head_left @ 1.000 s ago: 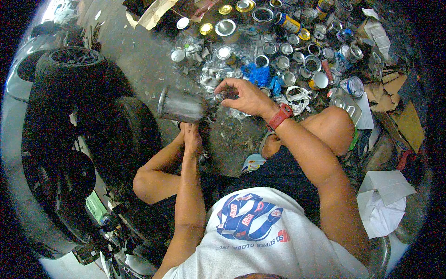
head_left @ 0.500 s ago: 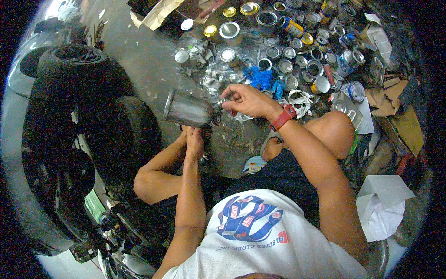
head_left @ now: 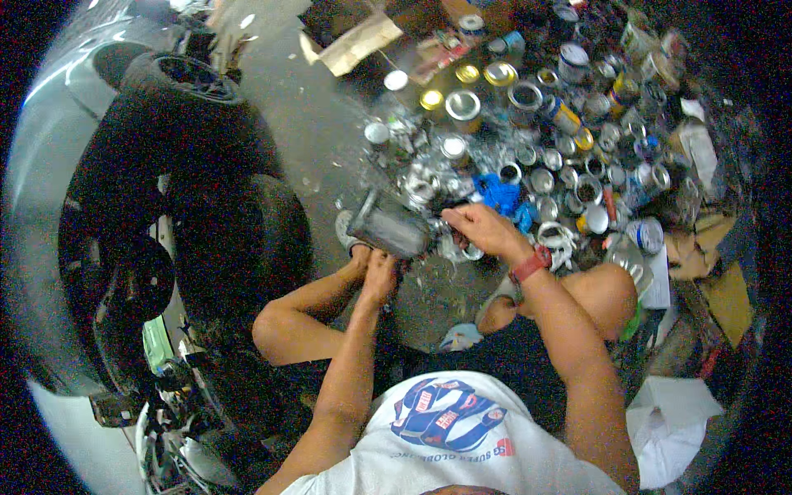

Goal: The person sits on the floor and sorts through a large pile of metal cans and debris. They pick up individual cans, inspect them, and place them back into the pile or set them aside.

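Cup [head_left: 389, 224]: grey metal, held in front of the person above the floor [head_left: 326, 157], between the two hands; it lies tilted on its side, wide end to the upper left, narrowing end to the right.
Fitting [head_left: 436, 234]: dark, at the cup's right end; too blurred to make out its shape.
Left hand [head_left: 381, 276]: comes up from below and holds the cup from underneath, fingers closed; the exact grip is hidden.
Right hand [head_left: 488, 230]: just right of the fitting, fingers curled narrow, thumb and forefinger close together; whether they pinch anything cannot be told.
Watch [head_left: 530, 262]: red, on the right wrist.
Cans [head_left: 464, 106]: many, crowded on the floor beyond the right hand, some upright, some on their sides, several with silver or gold-coloured tops.
Blue plastic [head_left: 497, 192]: crumpled among the cans, just beyond the right hand.
Brown paper [head_left: 353, 45]: on the floor at the top, past the cans.
Tyre [head_left: 285, 219]: black, left of the cup and well apart from it, near the grey car [head_left: 37, 223].
Cardboard [head_left: 726, 309]: torn pieces at the far right.
White box [head_left: 672, 417]: at the person's right elbow side, flap open.
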A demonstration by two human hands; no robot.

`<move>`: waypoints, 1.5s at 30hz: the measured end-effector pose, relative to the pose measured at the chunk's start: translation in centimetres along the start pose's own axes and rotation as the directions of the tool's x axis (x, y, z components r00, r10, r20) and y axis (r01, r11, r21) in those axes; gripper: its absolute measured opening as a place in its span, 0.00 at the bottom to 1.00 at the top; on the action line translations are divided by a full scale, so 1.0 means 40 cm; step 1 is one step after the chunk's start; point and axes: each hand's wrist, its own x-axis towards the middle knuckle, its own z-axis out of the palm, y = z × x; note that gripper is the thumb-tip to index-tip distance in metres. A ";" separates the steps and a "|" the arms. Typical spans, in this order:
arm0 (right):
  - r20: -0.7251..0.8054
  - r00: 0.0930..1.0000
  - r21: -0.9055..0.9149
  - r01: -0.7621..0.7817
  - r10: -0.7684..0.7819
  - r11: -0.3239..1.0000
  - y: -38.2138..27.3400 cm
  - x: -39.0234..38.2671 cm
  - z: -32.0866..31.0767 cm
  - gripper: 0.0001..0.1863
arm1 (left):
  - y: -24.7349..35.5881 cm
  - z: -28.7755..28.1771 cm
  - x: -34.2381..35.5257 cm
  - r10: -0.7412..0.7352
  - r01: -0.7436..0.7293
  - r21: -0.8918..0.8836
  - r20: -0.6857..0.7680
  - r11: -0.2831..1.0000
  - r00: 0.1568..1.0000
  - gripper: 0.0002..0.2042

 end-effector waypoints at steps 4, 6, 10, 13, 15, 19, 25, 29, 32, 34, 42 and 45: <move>-0.208 0.951 0.174 0.266 -0.229 0.948 0.003 -0.031 0.029 0.26 | 0.174 0.020 -0.021 -0.013 0.020 -0.210 0.036 0.978 0.999 0.15; -0.178 0.965 0.330 0.242 -0.192 0.912 0.007 -0.028 0.027 0.31 | 0.275 0.028 -0.066 0.048 -0.044 -0.198 0.017 0.979 0.999 0.17; -0.273 0.947 0.225 0.233 -0.169 0.946 0.084 0.019 0.035 0.46 | 0.241 0.023 -0.045 0.103 -0.106 0.057 0.063 0.993 0.993 0.19; -0.179 0.964 0.300 0.243 -0.196 0.923 0.030 -0.025 0.017 0.51 | 0.330 0.042 -0.080 0.068 -0.070 -0.135 -0.020 0.988 0.998 0.20; -0.179 0.966 0.335 0.239 -0.187 0.912 0.027 -0.025 0.018 0.52 | 0.351 0.037 -0.093 0.034 -0.037 -0.241 -0.015 0.970 0.999 0.21; -0.333 0.919 0.253 0.302 -0.210 0.919 0.010 -0.037 0.033 0.46 | 0.349 0.044 -0.084 0.026 -0.023 -0.228 0.010 0.973 1.000 0.22; -0.259 0.937 0.211 0.290 -0.233 0.933 -0.012 -0.004 0.074 0.43 | 0.017 -0.004 -0.025 0.154 -0.084 0.260 -0.264 0.962 0.952 0.24; -0.177 0.984 0.294 0.065 -0.012 0.954 -0.002 -0.021 0.017 0.40 | 0.108 0.050 -0.018 -0.132 0.149 -0.244 0.083 0.958 0.988 0.16; -0.286 0.946 0.359 0.253 -0.152 0.898 0.022 -0.020 0.041 0.39 | 0.158 0.055 -0.039 0.193 -0.193 -0.105 -0.005 0.976 0.981 0.13; -0.267 0.936 0.345 0.315 -0.230 0.884 0.019 -0.016 0.043 0.38 | 0.173 0.057 -0.053 -0.134 0.126 -0.441 0.014 0.889 0.991 0.13; -0.202 0.971 0.184 0.168 -0.131 0.968 -0.003 -0.018 0.002 0.27 | 0.218 0.037 -0.090 0.060 -0.061 -0.113 -0.013 0.992 0.998 0.16; -0.157 0.970 0.214 0.220 -0.189 0.952 0.024 -0.009 -0.008 0.21 | 0.214 0.045 -0.069 -0.067 0.073 -0.340 0.028 0.938 0.997 0.16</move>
